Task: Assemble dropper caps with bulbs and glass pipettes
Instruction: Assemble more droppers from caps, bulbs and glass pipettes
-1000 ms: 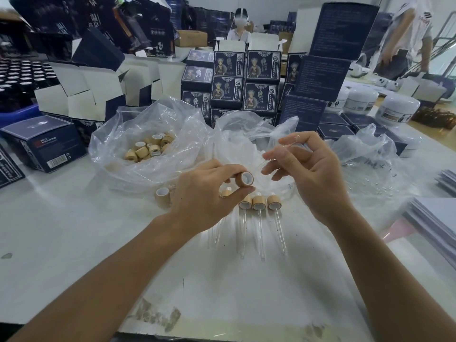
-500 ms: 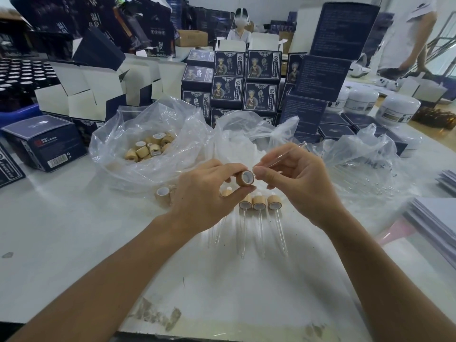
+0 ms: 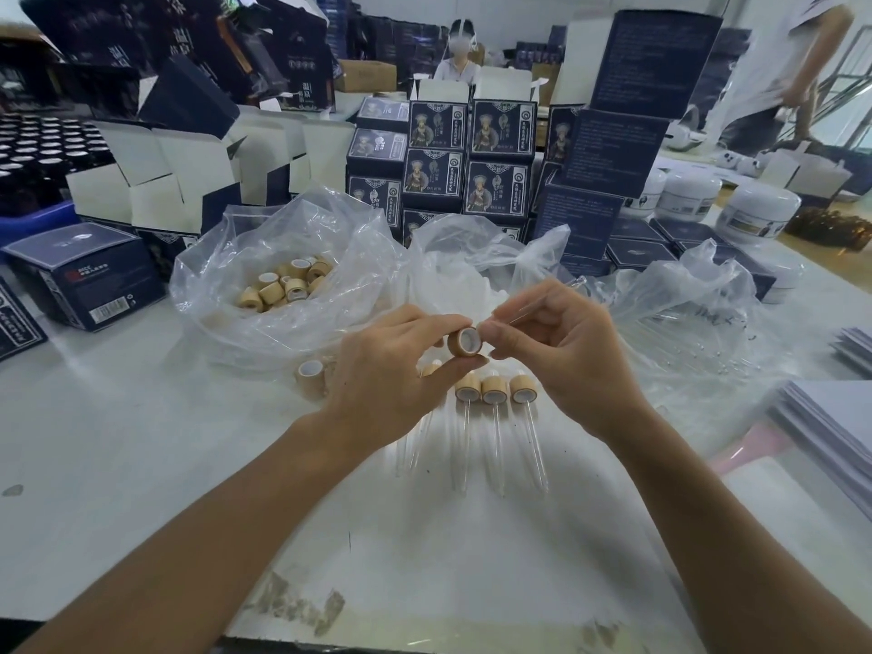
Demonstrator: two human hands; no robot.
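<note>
A white worktop (image 3: 141, 464) is spread across the view, backed by stacked dark blue boxes (image 3: 467, 158). Three clear plastic bags are set along its middle: the left bag (image 3: 264, 257) holds loose wooden caps (image 3: 288, 285), the middle bag (image 3: 453, 266) holds white contents too blurred to name, and the right bag (image 3: 698, 323) holds what appear to be glass pipettes. White jars (image 3: 755, 210) are seen at the far right.

Both forearms are reached forward from the near edge and the hands are met above the centre of the worktop. The left hand (image 3: 391, 375) is turned palm away, its grip clamped on a wooden cap (image 3: 463, 342) — pinched between thumb below and fingers above, the cap's open white-lined mouth turned toward the right hand. The right hand (image 3: 566, 356) is curled, its grip closed on a glass pipette (image 3: 538, 306) between thumb and forefinger; the pipette's near end is brought just to the cap's mouth, and its far end is angled up and away past the knuckles. Whether the end has entered the cap cannot be told.

Just beneath the hands, three finished droppers (image 3: 494, 394) are laid side by side on the worktop — caps away, glass tubes toward the near edge. One lone cap (image 3: 310, 377) is stood left of the left hand.
</note>
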